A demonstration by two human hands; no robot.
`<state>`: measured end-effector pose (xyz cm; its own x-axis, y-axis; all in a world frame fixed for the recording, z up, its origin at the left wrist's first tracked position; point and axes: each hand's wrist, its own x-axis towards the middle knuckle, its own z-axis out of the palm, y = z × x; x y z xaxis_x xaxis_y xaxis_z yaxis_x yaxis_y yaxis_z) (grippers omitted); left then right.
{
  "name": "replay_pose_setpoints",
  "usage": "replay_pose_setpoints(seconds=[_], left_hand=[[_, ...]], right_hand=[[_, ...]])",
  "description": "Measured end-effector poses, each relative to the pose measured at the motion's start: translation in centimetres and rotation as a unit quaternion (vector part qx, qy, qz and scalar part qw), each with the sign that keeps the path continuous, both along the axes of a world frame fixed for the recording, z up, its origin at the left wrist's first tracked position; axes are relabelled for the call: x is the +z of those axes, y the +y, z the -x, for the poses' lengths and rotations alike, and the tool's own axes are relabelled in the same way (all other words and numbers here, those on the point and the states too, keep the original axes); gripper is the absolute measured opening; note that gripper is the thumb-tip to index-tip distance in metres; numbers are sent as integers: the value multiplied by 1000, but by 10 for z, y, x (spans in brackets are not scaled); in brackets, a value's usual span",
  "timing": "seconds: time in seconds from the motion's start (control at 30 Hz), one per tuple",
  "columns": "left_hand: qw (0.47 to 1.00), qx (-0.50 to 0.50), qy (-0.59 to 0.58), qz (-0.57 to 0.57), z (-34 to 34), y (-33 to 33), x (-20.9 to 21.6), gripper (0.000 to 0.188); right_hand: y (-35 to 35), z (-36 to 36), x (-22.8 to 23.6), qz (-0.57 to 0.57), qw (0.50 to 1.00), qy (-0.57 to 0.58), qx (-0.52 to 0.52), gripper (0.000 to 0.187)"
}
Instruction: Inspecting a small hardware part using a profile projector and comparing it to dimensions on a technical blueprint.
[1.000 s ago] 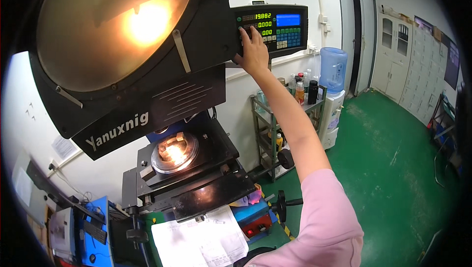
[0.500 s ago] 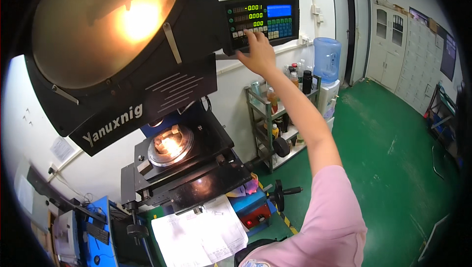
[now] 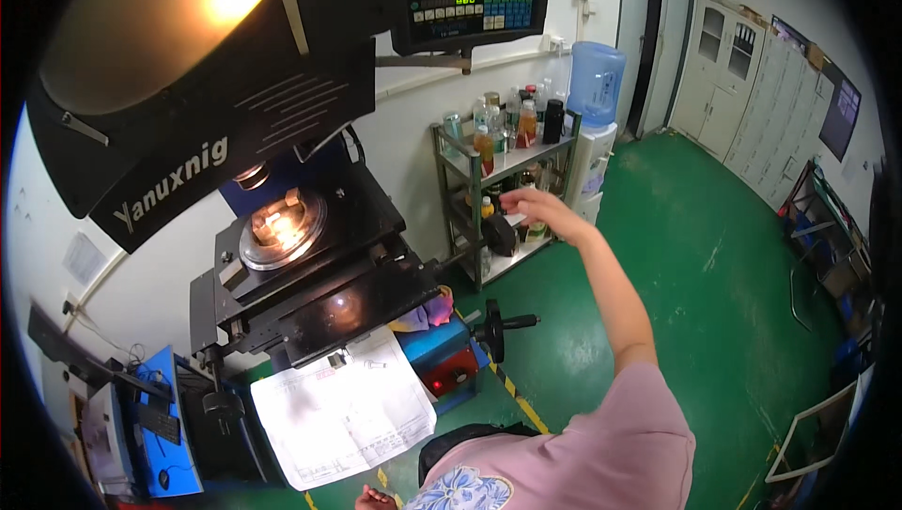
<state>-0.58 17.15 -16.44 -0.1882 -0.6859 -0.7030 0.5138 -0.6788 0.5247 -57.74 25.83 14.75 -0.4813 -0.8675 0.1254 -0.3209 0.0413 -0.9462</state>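
Observation:
My right hand (image 3: 548, 213) reaches out beside the round black knob (image 3: 504, 235) of the optical measuring machine. Its fingers are loosely bent and apart, with nothing seen in them; whether they touch the knob I cannot tell. At the lower edge only a small part of my left hand (image 3: 376, 499) shows, its fingers curled and mostly cut off. A brightly lit round stage (image 3: 315, 239) carries a small metal block (image 3: 292, 197). Above it is the large round screen (image 3: 141, 50) with a bright glow. The digital readout panel (image 3: 470, 1) stands at the upper middle, untouched.
A printed drawing sheet (image 3: 343, 416) lies below the stage, beside a blue box with a red front (image 3: 449, 374). A black crank handle (image 3: 496, 330) sticks out to the right. Behind stands a metal shelf (image 3: 512, 161) of bottles, next to a water dispenser (image 3: 594, 158).
My right hand has left the readout panel's keys and come down to the knob. The displayed digits have changed. The view has shifted, and part of my left hand now shows.

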Motion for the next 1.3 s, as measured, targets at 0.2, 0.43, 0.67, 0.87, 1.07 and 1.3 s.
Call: replay_pose_setpoints(seconds=[0.2,0.43,0.67,0.87,1.07,1.3], left_hand=[[843,-262,-402,242,-9,0,-19,12],[998,-34,-24,43,-23,18,-31,13],[986,152,47,-52,-9,19,-26,19],[990,104,86,-38,-5,12,-31,21],[992,88,92,-6,-9,13,-37,20],[992,90,91,-9,-12,18,-37,20]], right_hand=[[-2,-8,-6,-14,999,-46,1,48],[-4,-11,-12,23,998,-6,57,53],[-7,-14,-19,-1,994,-94,48,51],[-10,-17,-20,14,989,-136,60,45],[-11,-20,-18,36,986,-149,73,48],[-14,-26,-18,139,972,-151,116,52]])
